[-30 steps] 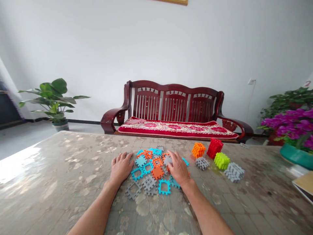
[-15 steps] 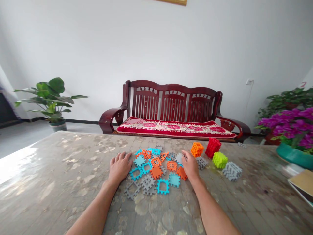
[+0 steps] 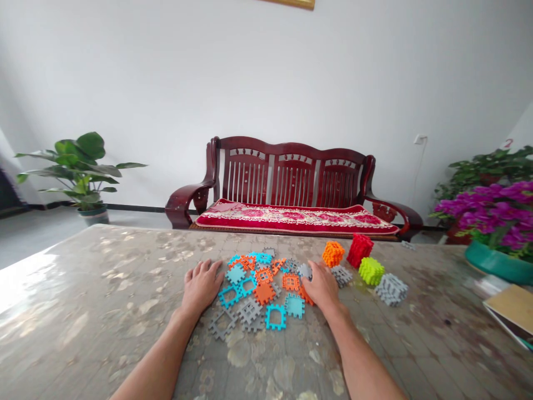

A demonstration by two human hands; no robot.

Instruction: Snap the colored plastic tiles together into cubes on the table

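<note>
The right hand (image 3: 323, 286) reaches, palm down, over the right side of a loose spread of notched tiles, its thumb and forefinger apart beside a light gray tile (image 3: 304, 270); whether they grip it cannot be told. An orange tile (image 3: 306, 295) lies partly hidden by the hand. The left hand (image 3: 202, 284), fingers spread and seemingly holding nothing, rests just beside the spread, near a pale teal tile (image 3: 235, 274) and a blue frame (image 3: 229, 296).

The tiles lie around the middle of the patterned surface (image 3: 125, 339), with the far edge beyond them. To their right, nearer that edge, stand orange (image 3: 333, 254), red (image 3: 360, 250), lime (image 3: 371, 271) and gray stacks (image 3: 391, 289).

Thin and probably light, the tiles look fairly stiff, unlikely to break but apt to slide on the glossy covering. Opposite notched edges would likely offer the surest hold, with overlapping neighbors prone to snag.
</note>
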